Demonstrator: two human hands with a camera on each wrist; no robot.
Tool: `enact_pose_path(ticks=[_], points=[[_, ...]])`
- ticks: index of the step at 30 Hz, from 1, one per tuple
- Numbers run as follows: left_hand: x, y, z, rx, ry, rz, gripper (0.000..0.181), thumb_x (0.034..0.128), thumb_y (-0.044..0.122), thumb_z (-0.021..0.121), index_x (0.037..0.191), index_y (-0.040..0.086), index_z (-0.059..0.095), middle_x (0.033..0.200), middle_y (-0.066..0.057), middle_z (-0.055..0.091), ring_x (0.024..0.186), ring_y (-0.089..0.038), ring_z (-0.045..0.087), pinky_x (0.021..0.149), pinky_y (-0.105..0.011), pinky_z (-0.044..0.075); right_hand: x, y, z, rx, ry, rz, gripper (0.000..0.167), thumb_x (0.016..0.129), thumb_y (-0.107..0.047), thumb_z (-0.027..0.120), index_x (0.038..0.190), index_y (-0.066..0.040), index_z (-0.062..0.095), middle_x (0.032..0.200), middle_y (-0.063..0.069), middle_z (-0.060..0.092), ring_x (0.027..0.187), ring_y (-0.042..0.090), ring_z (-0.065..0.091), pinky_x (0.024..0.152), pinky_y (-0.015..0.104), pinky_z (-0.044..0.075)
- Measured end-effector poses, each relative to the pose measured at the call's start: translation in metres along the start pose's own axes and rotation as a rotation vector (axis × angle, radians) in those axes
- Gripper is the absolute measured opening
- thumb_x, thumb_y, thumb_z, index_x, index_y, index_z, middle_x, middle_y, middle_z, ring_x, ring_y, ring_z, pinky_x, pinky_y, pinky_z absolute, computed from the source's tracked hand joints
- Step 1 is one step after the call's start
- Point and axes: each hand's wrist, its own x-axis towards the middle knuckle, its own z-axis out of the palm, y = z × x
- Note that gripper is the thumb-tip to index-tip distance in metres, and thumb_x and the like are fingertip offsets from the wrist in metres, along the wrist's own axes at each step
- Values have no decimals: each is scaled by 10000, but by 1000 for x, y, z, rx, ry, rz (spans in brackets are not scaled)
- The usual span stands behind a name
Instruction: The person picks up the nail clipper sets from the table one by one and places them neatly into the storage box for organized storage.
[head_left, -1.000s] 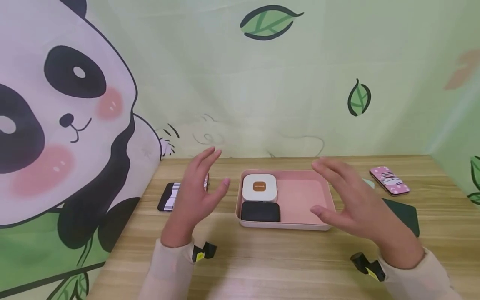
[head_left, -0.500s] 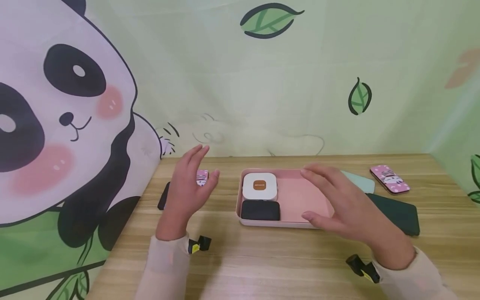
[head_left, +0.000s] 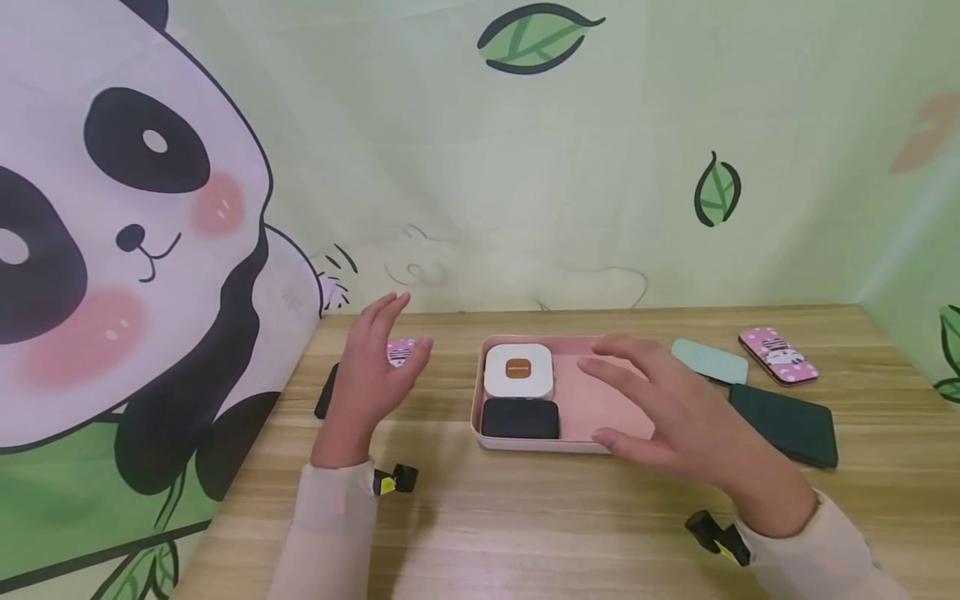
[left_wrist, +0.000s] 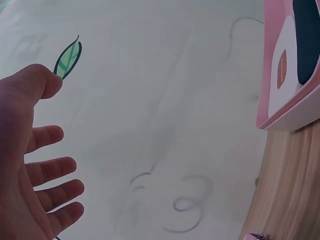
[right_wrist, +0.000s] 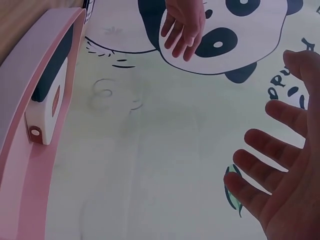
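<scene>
A shallow pink tray (head_left: 600,400) lies on the table. In its left half sit a white rounded-square case (head_left: 517,372) with a brown label and, in front of that, a black rounded case (head_left: 520,419). My right hand (head_left: 675,417) hovers over the tray's right side, fingers spread and holding nothing. Left of the tray, my left hand (head_left: 367,375) is raised with its fingers extended and nothing in it. Behind it a pink patterned case (head_left: 401,351) and a dark-edged item (head_left: 326,393) are partly hidden.
Right of the tray lie a mint-green flat case (head_left: 710,361), a dark green flat case (head_left: 783,423) and a pink patterned tin (head_left: 778,356). A printed panda backdrop (head_left: 480,167) stands behind the wooden table (head_left: 510,517).
My left hand has moved left, away from the tray. My right hand has shifted left over the tray, uncovering the mint-green and dark green cases.
</scene>
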Motion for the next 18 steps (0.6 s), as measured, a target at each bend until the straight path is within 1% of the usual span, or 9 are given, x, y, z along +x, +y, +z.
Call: enact_pose_path(ticks=[3, 8, 11, 15, 18], points=[[1, -6, 1, -11, -19, -23, 648, 952, 389, 638, 1514, 135, 437, 1562, -145, 388, 1434, -377, 357, 1109, -628, 350, 0, -1, 0, -5, -37, 22, 652, 970, -600, 496, 1457, -168, 511, 1448, 99, 499, 1325, 261, 474, 986, 440, 489], [1, -17, 5, -5, -36, -66, 652, 956, 387, 641, 1521, 141, 427, 1564, -145, 382, 1439, -377, 347, 1116, -624, 341, 0, -2, 1, 2, -39, 19, 651, 962, -583, 532, 1448, -151, 520, 1427, 90, 512, 1329, 257, 473, 999, 398, 473], [2, -23, 8, 5, -48, -84, 651, 960, 388, 634, 1524, 142, 421, 1563, -154, 380, 1439, -381, 345, 1120, -617, 339, 0, -1, 4, 1, -24, -4, 638, 965, -573, 529, 1439, -147, 530, 1399, 83, 527, 1302, 247, 488, 970, 383, 484], [3, -32, 14, 19, -70, -122, 651, 967, 400, 613, 1528, 138, 412, 1560, -171, 378, 1436, -392, 345, 1122, -612, 342, 0, 0, 7, -8, -21, -19, 630, 972, -572, 517, 1433, -141, 536, 1385, 82, 536, 1292, 248, 492, 951, 402, 497], [4, -39, 20, 40, -94, -157, 657, 969, 408, 601, 1532, 135, 402, 1559, -175, 377, 1431, -397, 350, 1123, -609, 343, 1, -1, 7, -4, -40, -7, 640, 973, -582, 511, 1429, -135, 538, 1395, 85, 531, 1314, 254, 479, 975, 413, 482]])
